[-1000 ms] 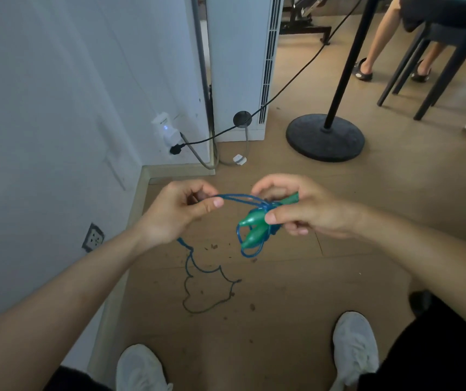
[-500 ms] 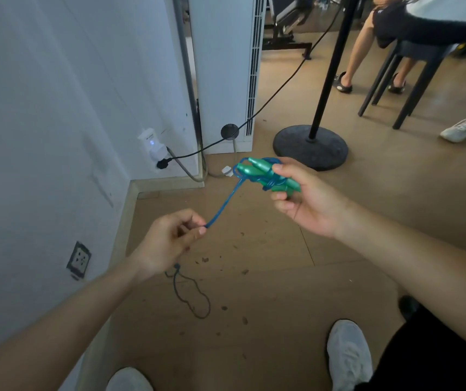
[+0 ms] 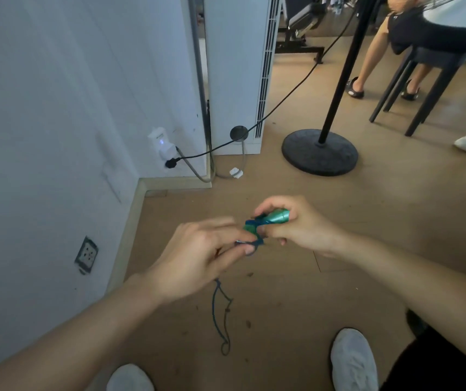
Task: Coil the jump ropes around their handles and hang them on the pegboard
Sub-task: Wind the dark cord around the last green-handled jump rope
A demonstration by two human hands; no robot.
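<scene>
Two-handed now: grips shiny green plastic handles (image 3: 277,217) sideways in right hand (image 3: 299,230); pinches thin blue rope (image 3: 214,307) just left of them with left hand (image 3: 197,255); leaves loose tail trailing down to brown floor (image 3: 296,294).

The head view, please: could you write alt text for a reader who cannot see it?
Seen from above, a person's right hand grips green jump-rope handles while the left hand pinches the blue rope beside them. The rope's loose end trails onto the wooden floor near the person's white shoes.
</scene>
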